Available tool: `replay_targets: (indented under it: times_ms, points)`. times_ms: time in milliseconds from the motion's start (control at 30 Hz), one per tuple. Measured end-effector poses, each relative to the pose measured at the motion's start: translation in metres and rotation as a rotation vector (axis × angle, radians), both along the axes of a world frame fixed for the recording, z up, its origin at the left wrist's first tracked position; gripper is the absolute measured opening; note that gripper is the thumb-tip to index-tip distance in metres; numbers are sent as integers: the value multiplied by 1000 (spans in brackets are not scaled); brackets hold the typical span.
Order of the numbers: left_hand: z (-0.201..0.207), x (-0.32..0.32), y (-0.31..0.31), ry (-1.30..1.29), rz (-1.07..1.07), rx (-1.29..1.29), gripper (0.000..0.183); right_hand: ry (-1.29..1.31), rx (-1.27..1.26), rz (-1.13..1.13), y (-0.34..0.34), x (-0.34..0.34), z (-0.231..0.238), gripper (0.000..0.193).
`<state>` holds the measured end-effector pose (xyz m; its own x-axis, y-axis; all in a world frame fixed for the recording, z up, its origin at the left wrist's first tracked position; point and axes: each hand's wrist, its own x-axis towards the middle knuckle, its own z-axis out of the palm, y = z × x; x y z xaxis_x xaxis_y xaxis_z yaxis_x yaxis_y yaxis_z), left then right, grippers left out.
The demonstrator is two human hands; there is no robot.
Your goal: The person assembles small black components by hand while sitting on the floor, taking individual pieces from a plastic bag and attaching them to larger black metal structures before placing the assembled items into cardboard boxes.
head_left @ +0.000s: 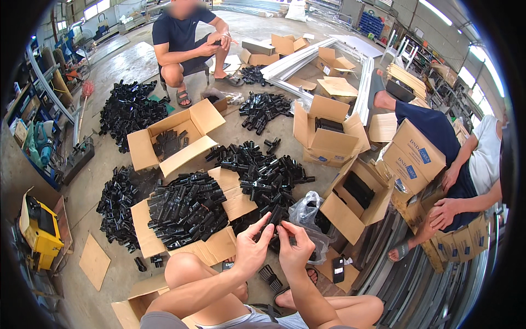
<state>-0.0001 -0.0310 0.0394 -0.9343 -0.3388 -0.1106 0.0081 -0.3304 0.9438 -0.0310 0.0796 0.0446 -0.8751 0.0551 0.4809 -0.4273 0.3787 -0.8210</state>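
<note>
My left hand is closed around a small black part, pinched between thumb and fingers. My right hand, its thumb and fingers also pressed together, grips the same part from the right. The part's exact kind is hard to make out, as fingers cover much of it. Just beyond lies a loose heap of similar black pieces. To the left, an opened carton is piled high with more black pieces. A crumpled clear plastic bag rests close to my right hand.
A person squats ahead; another person's legs and hands are at right. Open cartons and further black heaps cover the floor. A phone lies on cardboard, beside long metal profiles.
</note>
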Motion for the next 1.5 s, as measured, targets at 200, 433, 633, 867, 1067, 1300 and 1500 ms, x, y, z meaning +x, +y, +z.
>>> replay_targets:
  times_ms: [200,433,633,867,1067,1300,1500]
  points:
    - [-3,0,-1,27,10,3,40,-70,-49,43,2,0,-3,19]
    - [5,1,-2,7,-36,-65,39,191,96,77,10,-8,-3,19]
    - [13,0,-2,-132,-76,170,40,336,169,108,14,-13,-6,21]
    - [9,2,-2,-94,-55,40,40,236,161,100,14,-10,-5,22]
    - [0,3,-1,2,-45,-168,39,135,166,86,16,-10,-2,13]
    - [-1,0,5,90,6,-105,39,73,104,107,10,-5,2,13]
    - [-3,2,1,59,-17,-123,40,43,77,85,11,-2,5,12]
